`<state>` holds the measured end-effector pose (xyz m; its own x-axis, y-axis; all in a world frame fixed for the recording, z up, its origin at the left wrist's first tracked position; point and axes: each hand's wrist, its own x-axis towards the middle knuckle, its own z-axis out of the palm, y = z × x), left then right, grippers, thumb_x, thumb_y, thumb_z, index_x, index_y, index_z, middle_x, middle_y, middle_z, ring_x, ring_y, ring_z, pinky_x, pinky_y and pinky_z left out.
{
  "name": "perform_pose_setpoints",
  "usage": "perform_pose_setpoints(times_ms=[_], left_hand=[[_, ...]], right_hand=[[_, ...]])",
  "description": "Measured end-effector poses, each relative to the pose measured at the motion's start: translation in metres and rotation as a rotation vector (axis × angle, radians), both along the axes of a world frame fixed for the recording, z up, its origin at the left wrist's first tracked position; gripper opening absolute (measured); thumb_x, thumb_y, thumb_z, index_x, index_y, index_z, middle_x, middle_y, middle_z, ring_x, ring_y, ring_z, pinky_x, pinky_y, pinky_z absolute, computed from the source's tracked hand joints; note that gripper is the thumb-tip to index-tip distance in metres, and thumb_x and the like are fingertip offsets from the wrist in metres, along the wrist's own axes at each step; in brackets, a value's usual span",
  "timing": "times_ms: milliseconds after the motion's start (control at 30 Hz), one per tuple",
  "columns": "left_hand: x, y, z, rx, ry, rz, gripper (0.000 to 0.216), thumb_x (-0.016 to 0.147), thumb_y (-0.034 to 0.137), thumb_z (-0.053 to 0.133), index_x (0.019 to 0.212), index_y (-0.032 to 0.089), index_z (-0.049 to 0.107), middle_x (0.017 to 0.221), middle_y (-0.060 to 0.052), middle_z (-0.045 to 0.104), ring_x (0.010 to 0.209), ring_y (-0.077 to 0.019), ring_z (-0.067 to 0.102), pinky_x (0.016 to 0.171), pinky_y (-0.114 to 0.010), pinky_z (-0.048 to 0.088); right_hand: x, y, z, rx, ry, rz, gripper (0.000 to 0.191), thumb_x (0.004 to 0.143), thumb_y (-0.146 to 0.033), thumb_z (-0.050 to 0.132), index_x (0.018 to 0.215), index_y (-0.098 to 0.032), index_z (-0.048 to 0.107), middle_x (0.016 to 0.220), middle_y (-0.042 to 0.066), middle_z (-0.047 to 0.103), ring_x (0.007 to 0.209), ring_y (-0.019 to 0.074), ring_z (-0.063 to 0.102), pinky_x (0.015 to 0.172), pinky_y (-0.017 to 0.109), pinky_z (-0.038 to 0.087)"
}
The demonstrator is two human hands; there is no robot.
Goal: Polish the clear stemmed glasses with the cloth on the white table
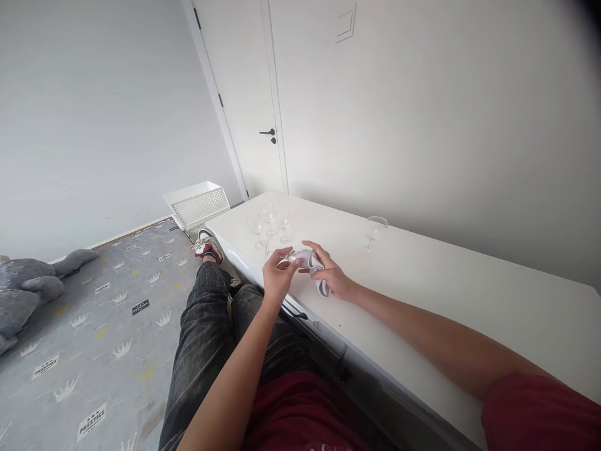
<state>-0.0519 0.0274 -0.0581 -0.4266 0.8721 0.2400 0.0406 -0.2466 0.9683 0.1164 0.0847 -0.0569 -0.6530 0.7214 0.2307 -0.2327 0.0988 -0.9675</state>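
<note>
Above the near edge of the white table, my two hands are close together. In my right hand (331, 275) is a pale grey-white cloth (323, 288), bunched between thumb and fingers with a fold hanging below. My left hand (278, 275) is closed in a pinch at the left end of the cloth, around what looks like a clear wine glass (268, 252), mostly hidden by fingers and cloth. Beyond my left hand stand several upright stemmed glasses (268, 214) in a group. A single wide-bowled stemmed glass (374, 232) stands apart, farther right near the wall.
The long white table (451, 282) runs along the wall. At its far left end is a white perforated basket (200, 207). A grey patterned mat (117, 313) covers the floor, with a grey plush toy (28, 288) on it. A white door (239, 81) is behind.
</note>
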Motion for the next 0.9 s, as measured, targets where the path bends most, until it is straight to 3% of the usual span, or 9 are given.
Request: perform_pose_setpoints(times_ms=[133,233,333,400,467,533,667,733,900], left_hand=[[0.006,0.001,0.003,-0.065,-0.082,0.023,0.052,0.078,0.047,0.087,0.118,0.018,0.071,0.113,-0.013,0.073,0.096,-0.0253,0.076,0.091,-0.043,0.062],[0.015,0.004,-0.004,-0.087,-0.088,0.002,0.051,0.088,0.045,0.077,0.129,0.016,0.064,0.117,-0.013,0.073,0.104,-0.0236,0.075,0.099,-0.043,0.06],[0.022,0.002,-0.003,-0.216,-0.14,-0.158,0.052,0.097,0.028,0.065,0.145,0.013,0.051,0.112,-0.014,0.076,0.099,-0.0194,0.077,0.1,-0.038,0.059],[0.024,-0.003,0.006,-0.36,-0.108,-0.29,0.06,0.098,0.022,0.057,0.155,0.012,0.04,0.102,-0.013,0.078,0.08,-0.0181,0.077,0.086,-0.038,0.063],[0.025,-0.011,0.018,-0.416,0.088,-0.293,0.057,0.099,0.024,0.052,0.155,0.016,0.044,0.089,-0.009,0.078,0.061,-0.0171,0.07,0.069,-0.037,0.061],[0.025,-0.018,0.028,-0.324,0.408,-0.104,0.039,0.1,0.027,0.051,0.136,0.019,0.064,0.077,-0.005,0.074,0.059,-0.0175,0.066,0.069,-0.036,0.057],[0.028,-0.019,0.026,-0.061,0.971,0.234,0.031,0.095,0.031,0.067,0.124,0.019,0.068,0.117,-0.014,0.071,0.112,-0.0297,0.067,0.098,-0.045,0.051],[0.029,-0.015,0.019,-0.087,1.121,0.188,0.039,0.095,0.029,0.069,0.132,0.017,0.061,0.13,-0.018,0.066,0.124,-0.0319,0.062,0.103,-0.046,0.048],[0.024,-0.01,0.013,-0.415,1.16,0.053,0.021,0.107,0.028,0.045,0.114,0.019,0.063,0.096,-0.009,0.076,0.086,-0.0253,0.072,0.071,-0.033,0.047]], right_hand=[[0.002,0.011,-0.002,0.25,-0.123,-0.095,0.075,0.078,-0.015,0.057,0.15,-0.031,0.044,0.125,0.005,0.058,0.109,0.0243,0.058,0.106,0.046,0.048],[0.005,0.014,-0.007,0.274,-0.121,-0.15,0.076,0.087,-0.025,0.063,0.157,-0.035,0.034,0.134,0.006,0.056,0.116,0.0255,0.057,0.105,0.044,0.048],[0.006,0.019,-0.01,0.285,-0.085,-0.309,0.055,0.09,-0.037,0.068,0.142,-0.032,0.052,0.129,0.006,0.058,0.112,0.0244,0.058,0.098,0.04,0.051],[0.008,0.025,-0.009,0.231,-0.045,-0.453,0.041,0.09,-0.043,0.069,0.128,-0.031,0.058,0.113,0.003,0.061,0.096,0.0206,0.059,0.086,0.036,0.052],[0.011,0.031,-0.004,0.162,-0.009,-0.538,0.037,0.09,-0.045,0.069,0.123,-0.032,0.058,0.099,-0.001,0.06,0.084,0.017,0.058,0.076,0.031,0.052],[0.014,0.034,0.002,0.156,0.021,-0.59,0.037,0.089,-0.046,0.071,0.121,-0.032,0.059,0.098,-0.002,0.061,0.08,0.015,0.056,0.072,0.028,0.051],[0.017,0.03,0.016,0.201,0.041,-0.544,0.044,0.083,-0.044,0.079,0.123,-0.033,0.063,0.12,0.0,0.064,0.087,0.0143,0.059,0.075,0.027,0.053],[0.016,0.028,0.018,0.177,0.036,-0.476,0.05,0.083,-0.045,0.08,0.128,-0.035,0.064,0.132,0.001,0.062,0.094,0.0159,0.062,0.077,0.028,0.055],[0.017,0.036,0.013,0.021,-0.021,-0.515,0.057,0.09,-0.056,0.071,0.141,-0.033,0.06,0.125,0.005,0.069,0.104,0.023,0.068,0.09,0.04,0.059]])
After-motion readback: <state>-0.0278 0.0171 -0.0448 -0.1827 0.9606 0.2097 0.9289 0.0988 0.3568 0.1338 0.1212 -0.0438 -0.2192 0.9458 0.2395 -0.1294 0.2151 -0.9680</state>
